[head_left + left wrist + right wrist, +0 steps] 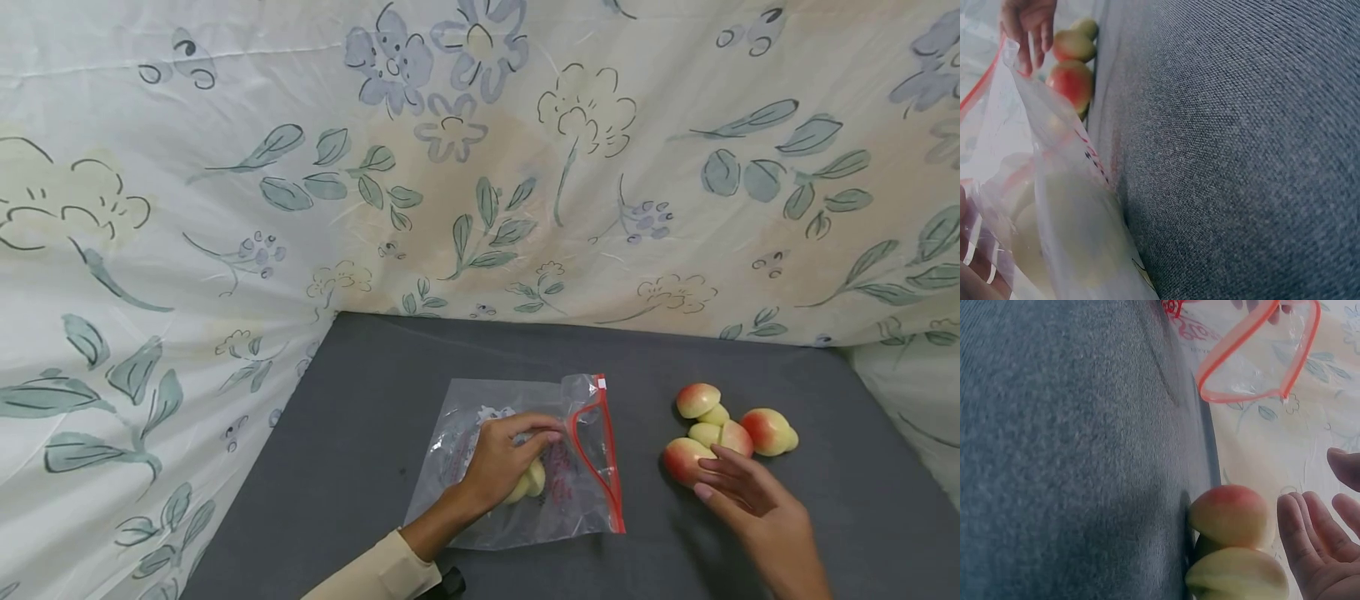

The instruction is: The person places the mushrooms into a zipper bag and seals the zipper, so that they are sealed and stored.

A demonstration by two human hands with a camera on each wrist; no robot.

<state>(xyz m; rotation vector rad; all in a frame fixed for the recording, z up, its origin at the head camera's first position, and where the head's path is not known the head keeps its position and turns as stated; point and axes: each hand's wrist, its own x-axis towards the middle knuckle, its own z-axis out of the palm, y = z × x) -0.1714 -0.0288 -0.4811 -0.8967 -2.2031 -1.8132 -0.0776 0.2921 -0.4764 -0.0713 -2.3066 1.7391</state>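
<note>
A clear zip bag [453, 417] with a red zip edge [617, 492] lies on the dark table, its mouth gaping toward the right. My left hand [491, 462] pinches the bag's upper layer between thumb and fingers. Inside the bag, partly hidden by that hand, are pale yellow fruits [534, 478], blurred through the plastic in the left wrist view. To the bag's right sits a cluster of red-and-yellow peach-like fruits [765, 432]. My right hand [765, 512] hovers at the nearest fruit [684, 461], fingers loosely extended; in the right wrist view they stand apart from the fruit [1232, 515].
Dark grey cloth [360, 417] covers the table. A floral curtain [465, 242] hangs behind it and along both sides. A small black object [452, 581] shows by the left sleeve at the near edge.
</note>
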